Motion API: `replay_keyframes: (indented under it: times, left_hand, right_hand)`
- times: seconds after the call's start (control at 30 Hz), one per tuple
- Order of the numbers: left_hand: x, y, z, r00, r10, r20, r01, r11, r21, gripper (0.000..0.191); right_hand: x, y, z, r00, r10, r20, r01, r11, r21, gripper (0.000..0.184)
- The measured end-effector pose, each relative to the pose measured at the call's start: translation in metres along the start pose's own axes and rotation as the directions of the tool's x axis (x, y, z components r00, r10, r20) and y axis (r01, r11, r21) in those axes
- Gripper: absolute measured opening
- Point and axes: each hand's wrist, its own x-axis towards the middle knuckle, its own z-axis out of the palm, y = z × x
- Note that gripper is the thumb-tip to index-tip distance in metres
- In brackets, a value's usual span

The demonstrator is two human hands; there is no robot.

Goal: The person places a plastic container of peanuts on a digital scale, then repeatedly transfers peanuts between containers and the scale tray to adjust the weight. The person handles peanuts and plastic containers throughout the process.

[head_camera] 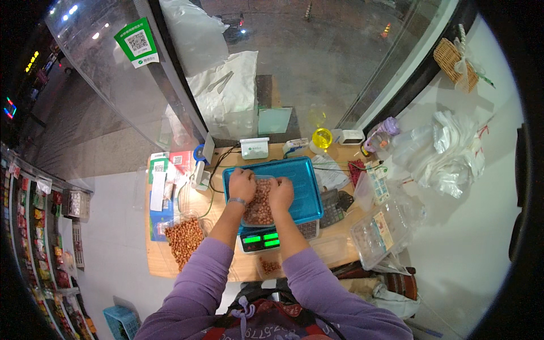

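A clear plastic box of round brown nuts [260, 208] rests on the left part of the blue tray [299, 187] of a digital weighing scale. My left hand [242, 185] grips the box at its far left corner, fingers curled over the rim. On the opposite side my right hand [281, 193] holds the far right edge the same way. I cannot tell whether a lid lies over the nuts. Below the tray, the scale's display [260, 241] glows green; my right forearm partly covers its keypad [308, 229].
On the wooden table [229, 265], a larger box of nuts [185, 240] stands left and a small tub [269, 267] near the front edge. A calculator [332, 210], clear plastic containers [378, 233] and plastic bags [442, 157] lie right. Glass panels [297, 51] rise behind; cables [219, 163] cross the back.
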Motion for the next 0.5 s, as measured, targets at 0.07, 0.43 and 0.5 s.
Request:
replay_keyframes:
  times: [0.07, 0.43, 0.5]
  left_hand:
    - [0.005, 0.004, -0.002, 0.964, 0.265, 0.020, -0.265, 0.961, 0.079, 0.016]
    - [0.000, 0.006, -0.014, 0.919, -0.347, 0.187, 0.360, 0.932, -0.041, 0.020]
    - [-0.006, 0.006, -0.016, 0.926, -0.360, 0.114, 0.366, 0.930, -0.034, 0.018]
  right_hand:
    - [0.006, -0.003, 0.001, 0.989, 0.078, 0.122, -0.084, 0.996, 0.040, 0.023]
    - [0.009, -0.016, 0.001, 0.901, -0.055, 0.431, 0.088, 0.995, -0.057, 0.029]
    - [0.007, -0.015, -0.002, 0.916, -0.125, 0.380, 0.143, 0.989, -0.021, 0.026]
